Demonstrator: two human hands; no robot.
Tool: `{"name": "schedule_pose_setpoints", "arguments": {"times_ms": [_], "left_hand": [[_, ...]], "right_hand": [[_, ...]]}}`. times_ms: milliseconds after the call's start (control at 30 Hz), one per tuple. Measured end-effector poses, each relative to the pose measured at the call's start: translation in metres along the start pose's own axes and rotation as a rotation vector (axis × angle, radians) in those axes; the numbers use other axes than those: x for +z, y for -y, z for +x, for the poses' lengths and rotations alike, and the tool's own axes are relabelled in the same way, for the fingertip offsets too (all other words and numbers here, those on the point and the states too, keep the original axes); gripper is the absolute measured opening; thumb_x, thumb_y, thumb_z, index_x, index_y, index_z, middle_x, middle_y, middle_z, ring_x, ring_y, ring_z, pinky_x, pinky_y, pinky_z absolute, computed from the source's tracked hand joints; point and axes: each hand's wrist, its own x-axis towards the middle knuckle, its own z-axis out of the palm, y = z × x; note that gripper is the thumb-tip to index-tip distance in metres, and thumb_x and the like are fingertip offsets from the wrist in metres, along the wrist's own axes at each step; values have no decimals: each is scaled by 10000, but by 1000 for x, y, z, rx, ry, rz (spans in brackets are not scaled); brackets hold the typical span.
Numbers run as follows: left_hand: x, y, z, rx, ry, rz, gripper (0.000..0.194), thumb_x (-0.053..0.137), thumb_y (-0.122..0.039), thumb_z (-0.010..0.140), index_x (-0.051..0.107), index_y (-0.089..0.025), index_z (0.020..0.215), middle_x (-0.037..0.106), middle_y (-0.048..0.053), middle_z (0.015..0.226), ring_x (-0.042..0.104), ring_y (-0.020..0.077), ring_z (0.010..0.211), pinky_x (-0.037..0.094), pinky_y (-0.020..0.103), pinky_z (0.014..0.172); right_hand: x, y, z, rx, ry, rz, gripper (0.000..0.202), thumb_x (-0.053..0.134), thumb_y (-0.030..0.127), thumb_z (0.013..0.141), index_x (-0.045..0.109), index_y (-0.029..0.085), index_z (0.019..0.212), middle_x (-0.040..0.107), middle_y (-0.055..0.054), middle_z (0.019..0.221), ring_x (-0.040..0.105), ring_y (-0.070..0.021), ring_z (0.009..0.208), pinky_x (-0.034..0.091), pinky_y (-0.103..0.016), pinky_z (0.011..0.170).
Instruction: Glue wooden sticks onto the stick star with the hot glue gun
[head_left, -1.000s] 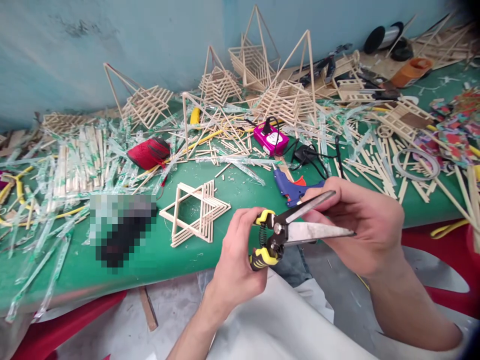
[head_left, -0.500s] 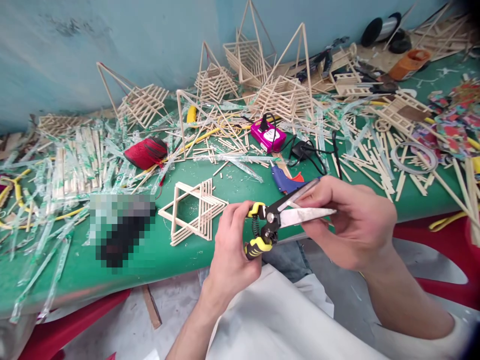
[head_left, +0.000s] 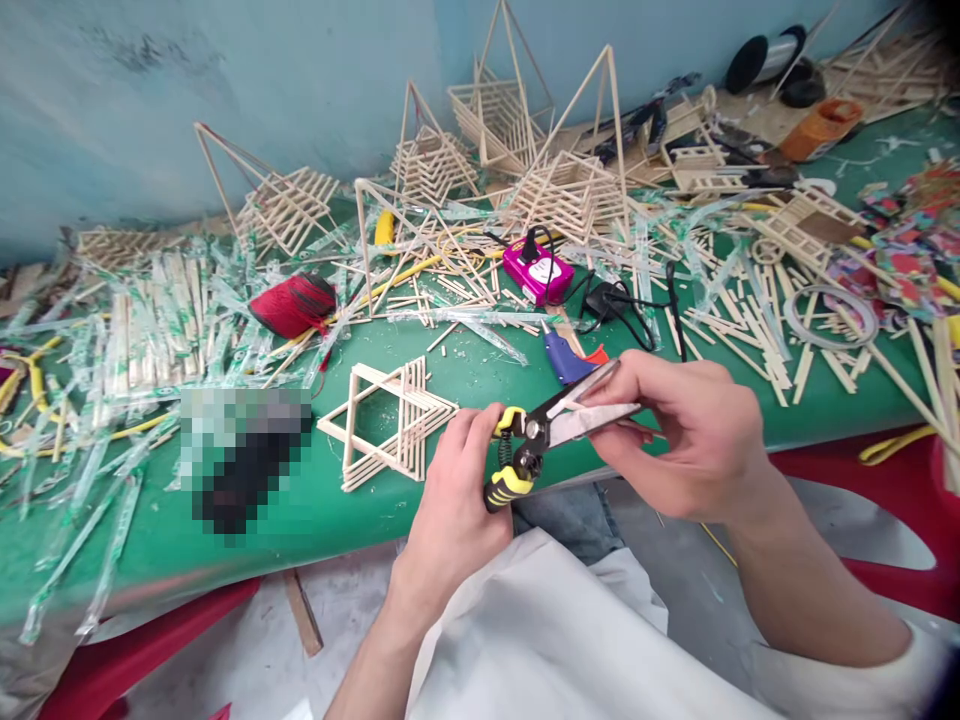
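My left hand (head_left: 459,490) is wrapped around the yellow-and-black handles of a pair of spring-loaded shears (head_left: 534,430), whose blades stand apart and point right. Close against the blades, my right hand (head_left: 679,430) pinches what looks like a thin wooden stick (head_left: 576,404). Its pale end shows between the blades; the fingers hide most of it. Left of the shears, a star-shaped frame of stacked sticks (head_left: 390,425) lies flat on the green table (head_left: 330,560). Just behind the blades rests a blue glue gun (head_left: 566,357) with an orange trigger.
Several stick-built pyramid frames (head_left: 574,195) stand along the wall. A pink box with a plug (head_left: 536,270), a red pouch (head_left: 292,305), plastic-wrapped stick bundles (head_left: 161,325), loose sticks (head_left: 742,335) and a tape ring (head_left: 831,318) clutter the table. Black cables lie near the glue gun.
The shears and my left hand have shifted slightly left. My right hand has moved left too, with its fingers still at the blades.
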Motion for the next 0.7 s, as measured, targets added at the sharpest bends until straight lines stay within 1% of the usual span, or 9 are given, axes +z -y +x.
{"name": "schedule_pose_setpoints", "arguments": {"times_ms": [200,467,567,700], "left_hand": [[-1,3,-1,-12,9,24,699,473,21,681,465,-139,1361,563,119,1211,557,238,1100,463,352,968],[0,4,-3,-34,15,86,713,450,26,618,469,-143,1310,563,118,1161,558,248,1080,480,356,938],[2,4,-4,-21,-1,63,669,446,19,650,469,-139,1300,579,116,1137,574,242,1061,487,349,915],[6,1,-2,-31,-2,-36,584,455,6,704,489,-156,1264,614,97,1101,603,222,1020,491,322,876]], "right_hand": [[1,0,3,6,28,3,203,606,85,835,470,223,775,596,69,704,439,-39,526,325,-157,423],[4,-1,6,-1,71,15,210,593,49,816,465,212,779,512,88,663,361,-24,503,306,-146,434],[4,-2,7,6,84,10,197,594,61,831,475,210,782,545,74,673,377,-29,507,312,-151,435],[1,-1,10,18,105,-12,180,603,107,858,485,207,766,585,40,686,428,-52,521,335,-185,447]]}}
